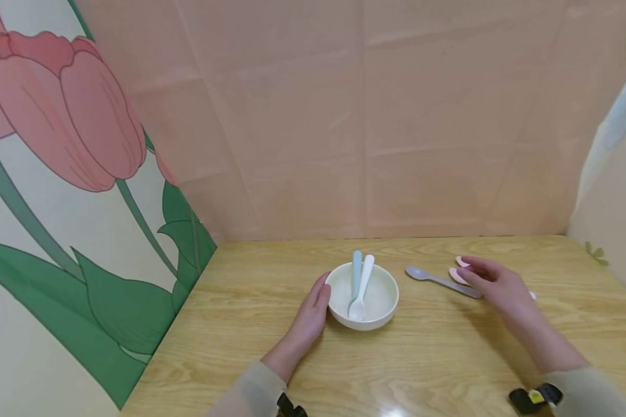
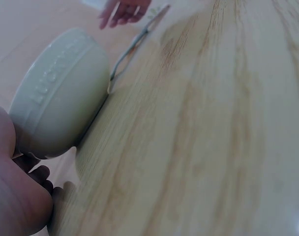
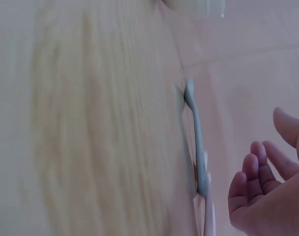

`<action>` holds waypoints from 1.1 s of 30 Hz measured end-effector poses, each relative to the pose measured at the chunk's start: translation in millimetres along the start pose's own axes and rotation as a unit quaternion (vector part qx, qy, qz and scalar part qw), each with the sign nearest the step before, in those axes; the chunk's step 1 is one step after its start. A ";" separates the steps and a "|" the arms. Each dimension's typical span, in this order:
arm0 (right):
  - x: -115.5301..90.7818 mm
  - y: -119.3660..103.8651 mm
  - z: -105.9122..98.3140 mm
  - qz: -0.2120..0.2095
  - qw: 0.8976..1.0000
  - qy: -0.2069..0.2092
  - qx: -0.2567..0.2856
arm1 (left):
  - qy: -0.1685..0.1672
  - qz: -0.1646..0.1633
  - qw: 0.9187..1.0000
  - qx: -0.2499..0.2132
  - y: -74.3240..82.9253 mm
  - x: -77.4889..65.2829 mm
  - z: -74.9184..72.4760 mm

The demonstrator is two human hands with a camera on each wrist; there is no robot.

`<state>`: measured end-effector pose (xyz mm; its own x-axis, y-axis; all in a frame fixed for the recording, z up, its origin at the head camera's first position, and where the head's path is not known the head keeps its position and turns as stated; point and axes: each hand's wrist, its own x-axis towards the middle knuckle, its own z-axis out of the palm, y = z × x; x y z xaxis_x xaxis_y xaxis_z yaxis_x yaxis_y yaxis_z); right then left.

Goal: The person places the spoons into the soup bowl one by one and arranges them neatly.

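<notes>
Wood-grain tabletop point(image 1: 422, 359) in front. Left grip point(image 1: 309, 313) holds white bowl point(image 1: 362, 325) by its left side, thumb near the rim. Bowl upright on tabletop. Inside: white spoon point(image 1: 366, 282) and blue spoon point(image 1: 357, 272), heads down, handles leaning on far rim. Right grip point(image 1: 501, 289) holding nothing, fingers loosely bent, near handle end of lavender spoon point(image 1: 440, 281), right of bowl. Two pink spoons point(image 1: 459, 276) just beyond, partly hidden. Pink cloth point(image 1: 365, 127) behind.

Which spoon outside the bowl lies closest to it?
The greyish-purple spoon; the pink ones lie farther right, partly hidden by the right hand.
</notes>
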<state>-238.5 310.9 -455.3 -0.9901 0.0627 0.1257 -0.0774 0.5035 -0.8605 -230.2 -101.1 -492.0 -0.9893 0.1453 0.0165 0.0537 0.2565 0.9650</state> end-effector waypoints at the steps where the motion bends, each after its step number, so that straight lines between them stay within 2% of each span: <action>1: 0.0 2.1 -1.8 -0.003 1.000 0.000 -0.001 | 0.000 0.000 1.000 0.000 0.1 -0.1 0.0; 6: -0.3 11.5 -9.9 -0.008 1.000 -0.004 -0.018 | 0.003 0.000 1.000 -0.003 0.8 -1.0 0.1; 14: -1.0 19.0 -21.0 0.028 0.996 -0.050 -0.062 | 0.009 -0.003 1.000 0.000 1.8 -2.7 0.3; 21: -2.2 21.3 -22.6 0.012 0.997 -0.047 -0.065 | 0.003 -0.002 1.000 -0.004 2.1 -2.4 0.4; 25: -2.0 24.7 -24.6 0.017 0.995 -0.051 -0.084 | -0.001 -0.004 1.000 -0.006 1.2 -1.8 1.3; 33: -0.4 31.1 -27.3 0.033 0.995 -0.053 -0.084 | 0.001 0.000 1.000 -0.002 0.5 -2.1 1.8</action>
<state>-237.3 350.1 -468.6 -0.9999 0.0132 0.0111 -0.0001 0.6385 -0.7696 -227.8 -99.6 -492.0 -0.9896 0.1425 0.0174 0.0535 0.2536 0.9658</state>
